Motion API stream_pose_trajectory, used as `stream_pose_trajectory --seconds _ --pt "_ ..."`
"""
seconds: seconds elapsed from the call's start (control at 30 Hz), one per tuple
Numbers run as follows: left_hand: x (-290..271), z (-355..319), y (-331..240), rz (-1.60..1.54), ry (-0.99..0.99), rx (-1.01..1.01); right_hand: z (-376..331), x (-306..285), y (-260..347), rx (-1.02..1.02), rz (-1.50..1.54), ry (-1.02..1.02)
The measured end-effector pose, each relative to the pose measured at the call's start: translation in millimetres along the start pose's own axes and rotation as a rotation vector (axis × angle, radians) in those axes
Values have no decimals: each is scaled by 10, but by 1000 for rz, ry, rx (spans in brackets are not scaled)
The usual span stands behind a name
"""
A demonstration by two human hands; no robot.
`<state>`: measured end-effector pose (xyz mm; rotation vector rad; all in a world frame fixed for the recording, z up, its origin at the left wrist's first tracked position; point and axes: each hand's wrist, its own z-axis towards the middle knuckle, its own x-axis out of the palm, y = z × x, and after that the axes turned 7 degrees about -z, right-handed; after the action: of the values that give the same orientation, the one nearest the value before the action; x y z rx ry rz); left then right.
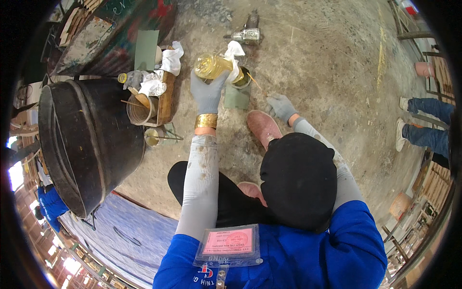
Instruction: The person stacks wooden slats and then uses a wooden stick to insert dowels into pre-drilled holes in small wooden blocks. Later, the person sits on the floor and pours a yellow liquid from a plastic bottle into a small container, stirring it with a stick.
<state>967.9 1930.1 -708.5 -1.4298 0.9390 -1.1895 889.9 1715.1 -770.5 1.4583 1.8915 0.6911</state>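
My left hand (209, 91), in a grey glove, is closed around a clear plastic bottle (208, 66) of yellow liquid. The bottle lies tipped sideways, its neck end toward a small can (243, 82); whether liquid is flowing cannot be made out. A white cloth (235, 52) hangs around the bottle's neck end. The can rests on a grey-green sheet (236, 101) on the floor. To the right, my gloved right hand (281, 107) pinches a thin wooden stick (257, 84), whose far end reaches the can's rim.
An air-powered hand tool (248, 35) lies farther off on the concrete. At left stand a large black drum (91, 139), a wooden box (167, 98) with white rags (153, 85), a plastic tub (139, 114) and a small cup (152, 137). Another person's legs (428, 135) show at right.
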Motion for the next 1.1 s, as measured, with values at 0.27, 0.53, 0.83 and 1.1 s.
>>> stream_pose_trajectory --seconds 0.27,0.53,0.83,1.1 --pt "-201 -125 78 -119 -21 -49 -3 0 -16 -4 14 -26" --pt "-254 -142 73 -131 10 -87 2 -3 7 11 9 -7" --pt "-308 -122 98 -125 59 -105 -4 -1 10 -10 83 -28" --pt "-371 -108 144 -90 99 -126 241 -32 780 -394 -72 -104"
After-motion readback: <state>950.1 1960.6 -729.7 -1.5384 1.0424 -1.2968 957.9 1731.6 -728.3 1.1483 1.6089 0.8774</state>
